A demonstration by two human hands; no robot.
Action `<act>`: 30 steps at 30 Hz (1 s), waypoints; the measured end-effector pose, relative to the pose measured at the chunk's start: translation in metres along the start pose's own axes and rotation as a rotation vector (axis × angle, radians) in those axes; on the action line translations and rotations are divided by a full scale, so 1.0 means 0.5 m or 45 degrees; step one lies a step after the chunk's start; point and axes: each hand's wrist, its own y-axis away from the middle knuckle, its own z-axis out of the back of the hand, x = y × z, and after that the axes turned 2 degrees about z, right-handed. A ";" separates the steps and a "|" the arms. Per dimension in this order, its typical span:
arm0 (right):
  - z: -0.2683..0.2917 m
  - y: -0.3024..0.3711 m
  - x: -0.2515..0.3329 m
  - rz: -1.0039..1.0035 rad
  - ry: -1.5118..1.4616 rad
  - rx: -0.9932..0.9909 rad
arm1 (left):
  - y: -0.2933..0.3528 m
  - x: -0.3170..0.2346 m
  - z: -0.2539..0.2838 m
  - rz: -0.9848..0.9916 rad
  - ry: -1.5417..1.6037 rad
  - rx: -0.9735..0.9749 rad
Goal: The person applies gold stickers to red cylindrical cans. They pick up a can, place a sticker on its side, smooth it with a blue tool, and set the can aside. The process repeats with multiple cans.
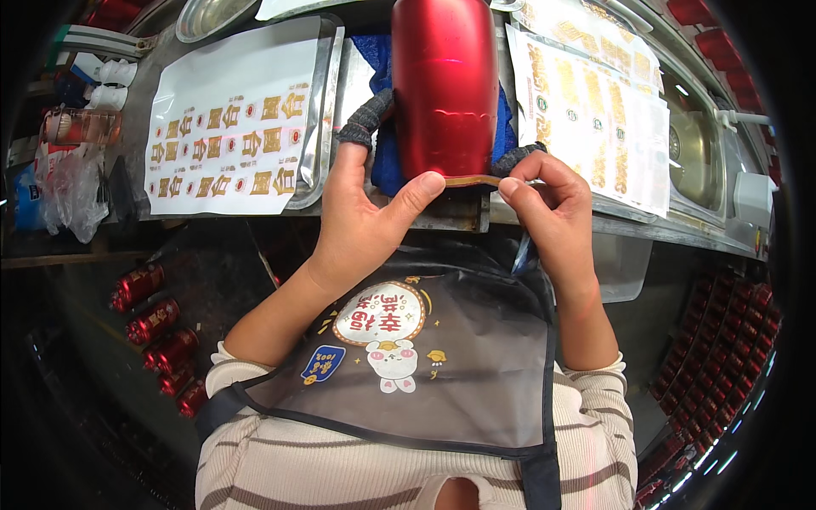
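A red bottle (446, 93) rests on blue cloth (387, 161) at the frame's upper middle. The left hand (355, 200) steadies its left side, thumb on a gold strip (469, 181) at its lower end; the right hand (557, 200) pinches the strip's right end.

gold characters (206, 150) are printed on the left sheet (246, 64), red characters (365, 322) and a lettered blue badge (323, 364) on the near apron (484, 357).

Bottle (446, 93), centrally placed on the bench (136, 106).
It is laid on a cloth (388, 161); to its left, a sheet (229, 127) is placed on a tray (333, 93); to its right, a second sheet (586, 127) is bordered by a basin (695, 144).
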 end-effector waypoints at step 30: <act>0.006 0.009 0.007 -0.006 -0.049 -0.014 | 0.002 0.008 -0.013 -0.029 -0.047 -0.017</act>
